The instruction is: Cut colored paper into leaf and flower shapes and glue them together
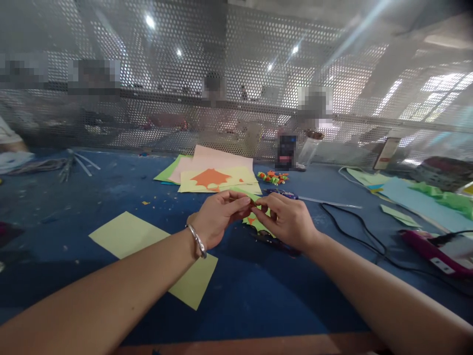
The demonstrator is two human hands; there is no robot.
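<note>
Above the blue tabletop my left hand [223, 214], with a silver bangle at its wrist, pinches a small dark piece [253, 202] that I cannot make out. My right hand [286, 217] closes finger and thumb on the same piece from the other side. Just beneath the fingers shows a bright green paper cutout [260, 225] with jagged edges and bits of orange, partly hidden by my right hand. A dark object [271, 237] lies under it, too blurred to name. Under my left forearm rests a sheet of pale yellow-green paper [127, 232].
Beyond my hands are stacked coloured sheets [221, 160] with an orange paper shape [210, 178] on top. Small orange and green paper pieces [273, 177] lie beside them. A black cable [347, 231] and a magenta power strip [436, 254] are at right. Perforated metal screen [166, 113] stands behind.
</note>
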